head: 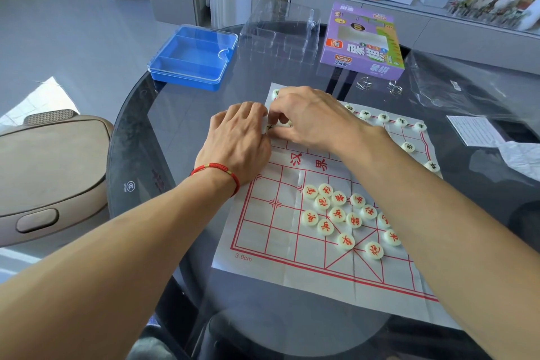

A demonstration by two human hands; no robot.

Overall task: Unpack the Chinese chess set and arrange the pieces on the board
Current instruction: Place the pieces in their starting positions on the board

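**Black pieces going down on the far left of the board**

Here, going left to right, the blue storage box point(191, 57) is sitting empty at the far left of the glass table point(175, 126), with the clear plastic tray point(279, 35) and the purple game box point(363, 41) lying beyond it.

The left hand point(236, 140) is resting knuckles-up at the left edge of the paper board point(292, 257), fingers curled down onto a black-marked piece point(269, 127); whether it is pinching or only steadying the piece I cannot tell. The right hand point(309, 117) is meeting it from the right, fingertips curled over a second pale piece point(285, 123). Both pieces are lying directly under the fingertips, in the gap between the two hands, so either hand is equally near; the discs are round, with no long axis to mind.

One black piece is peeking out at the far left corner point(275, 93), five are standing in the back row point(382, 117) to the right, and two more are sitting nearer along the right side. The red pieces point(339, 213), about fourteen visible, are waiting in a loose cluster on the near half, not yet arranged.
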